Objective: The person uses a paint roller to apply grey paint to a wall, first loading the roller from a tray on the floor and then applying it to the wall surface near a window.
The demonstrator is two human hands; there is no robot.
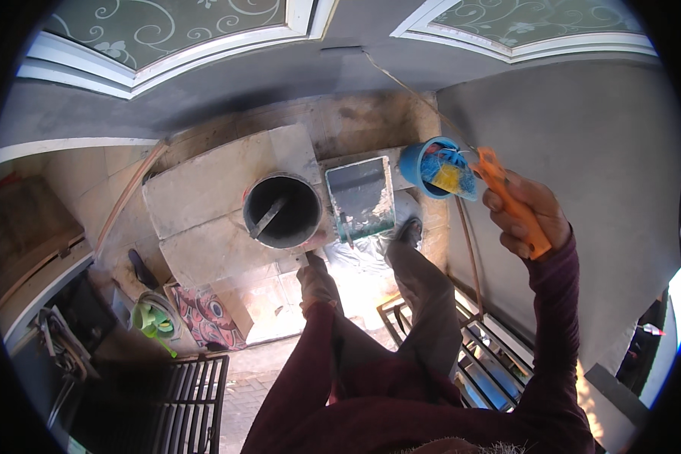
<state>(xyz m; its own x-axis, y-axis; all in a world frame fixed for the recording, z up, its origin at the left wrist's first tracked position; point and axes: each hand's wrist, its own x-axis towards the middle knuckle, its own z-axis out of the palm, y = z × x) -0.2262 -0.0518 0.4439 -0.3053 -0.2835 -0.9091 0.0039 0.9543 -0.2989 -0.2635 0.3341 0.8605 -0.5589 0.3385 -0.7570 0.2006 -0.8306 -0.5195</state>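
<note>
My right hand (533,216) is wrapped round the orange handle of a paint roller (516,206). From the handle a thin rod runs up and left to a dark, narrow roller head, which appears to meet the grey wall (280,72) between the two windows. Down by my left knee, my left hand (318,286) is closed, with a dark bit showing at its top that I cannot make out. Ahead of it stands a black bucket (284,181) with a flat stick (268,218) leaning inside. Right of that lies a paint tray (362,198), smeared grey.
A blue bucket (412,163) holding a blue and yellow bag (448,175) stands in the right corner. A copper-coloured pipe (467,250) rises beside it. Pale slabs (219,181) cover the ground ahead. Metal racks (181,393) flank me, and a dark shoe (142,268) lies left.
</note>
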